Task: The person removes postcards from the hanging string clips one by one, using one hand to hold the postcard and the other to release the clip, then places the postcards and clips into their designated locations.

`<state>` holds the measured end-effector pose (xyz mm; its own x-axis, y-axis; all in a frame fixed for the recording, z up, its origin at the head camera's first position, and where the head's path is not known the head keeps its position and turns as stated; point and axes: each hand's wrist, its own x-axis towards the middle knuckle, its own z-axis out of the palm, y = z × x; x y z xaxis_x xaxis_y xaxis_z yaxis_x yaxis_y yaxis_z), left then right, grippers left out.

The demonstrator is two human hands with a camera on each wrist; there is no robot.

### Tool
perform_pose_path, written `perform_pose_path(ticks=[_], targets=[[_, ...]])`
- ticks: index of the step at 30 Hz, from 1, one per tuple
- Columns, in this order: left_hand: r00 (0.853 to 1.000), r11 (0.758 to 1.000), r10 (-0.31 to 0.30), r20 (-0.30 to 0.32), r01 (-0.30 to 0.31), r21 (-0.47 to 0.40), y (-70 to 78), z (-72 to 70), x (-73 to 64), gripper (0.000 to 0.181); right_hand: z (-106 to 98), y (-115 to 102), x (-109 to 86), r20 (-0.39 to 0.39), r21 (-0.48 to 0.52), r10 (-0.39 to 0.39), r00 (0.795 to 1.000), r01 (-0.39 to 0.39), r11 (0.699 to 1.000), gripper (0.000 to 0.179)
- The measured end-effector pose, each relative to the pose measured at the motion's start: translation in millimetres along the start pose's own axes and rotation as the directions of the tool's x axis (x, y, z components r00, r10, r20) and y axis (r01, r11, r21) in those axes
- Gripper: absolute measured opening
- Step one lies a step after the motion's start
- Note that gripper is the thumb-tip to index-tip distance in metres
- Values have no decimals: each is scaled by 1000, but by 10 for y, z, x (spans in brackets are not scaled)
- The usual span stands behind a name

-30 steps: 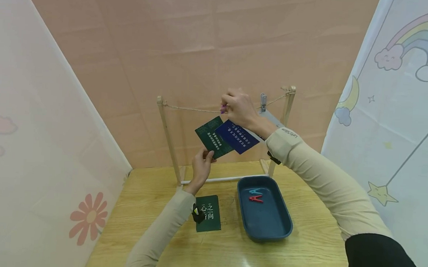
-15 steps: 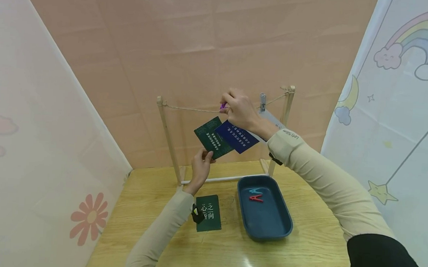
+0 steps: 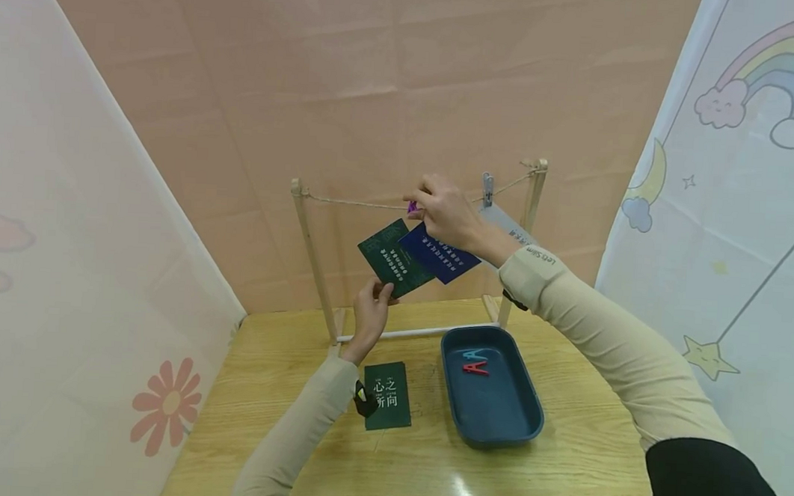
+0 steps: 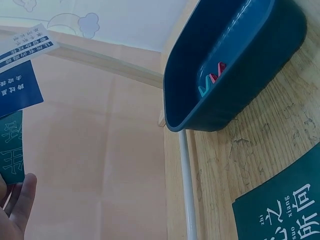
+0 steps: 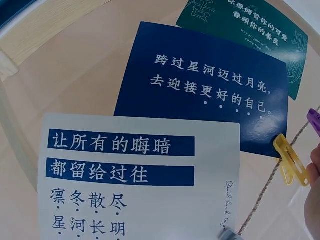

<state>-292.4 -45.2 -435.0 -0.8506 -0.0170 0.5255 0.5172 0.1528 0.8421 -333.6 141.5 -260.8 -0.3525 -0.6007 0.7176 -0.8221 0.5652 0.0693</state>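
My left hand [image 3: 371,314] pinches the lower corner of a green card [image 3: 395,255] printed with white text. Thumb and fingers of my right hand [image 3: 447,213] hold a purple clothespin [image 3: 412,207] at the string [image 3: 359,203], just above the green card's top corner. Overlapping that card is a dark blue card [image 5: 205,90], hung by a yellow clothespin [image 5: 291,159] close to my right fingers. A white card [image 5: 140,175] hangs beside it from a grey clothespin [image 3: 487,190]. My right hand hides the yellow clothespin in the head view.
The string spans two wooden posts [image 3: 315,266] of a frame with a white bottom bar [image 3: 419,331]. Before it, a dark blue tray [image 3: 495,425] holds a light blue clothespin [image 3: 474,355] and a red clothespin [image 3: 475,368]. Another green card [image 3: 395,413] lies on the table [image 3: 582,452].
My right hand has come down slightly with the purple clothespin, which now sits at the string. My left hand and the green card have shifted a little left and down.
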Motion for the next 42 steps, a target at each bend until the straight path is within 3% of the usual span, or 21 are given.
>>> perform_pose_path(ticks=[5,10,23,26,34,42], targets=[[1000,1000,15,10,-15,12,269,-22,-66,13,3,-4,-13,-6,17,-23,1000,23,1000,19],[999,999,36,9,-36,15,230,-29,-70,12,14,2,-27,-14,33,-40,999,41,999,21],[1000,1000,18,3,-18,-5,206,-27,-100,11,-2,-6,-83,6,40,-107,994,107,993,20],[1000,1000,5,10,-5,-13,179,-31,-91,12,-10,-18,-75,12,32,-116,993,115,993,21],[1000,1000,-5,3,5,-27,-179,-18,-17,14,15,-40,-86,25,17,-132,991,132,991,23],[1000,1000,-11,-9,10,-15,-239,-28,-50,13,76,-24,-152,74,-80,-160,984,166,983,28]])
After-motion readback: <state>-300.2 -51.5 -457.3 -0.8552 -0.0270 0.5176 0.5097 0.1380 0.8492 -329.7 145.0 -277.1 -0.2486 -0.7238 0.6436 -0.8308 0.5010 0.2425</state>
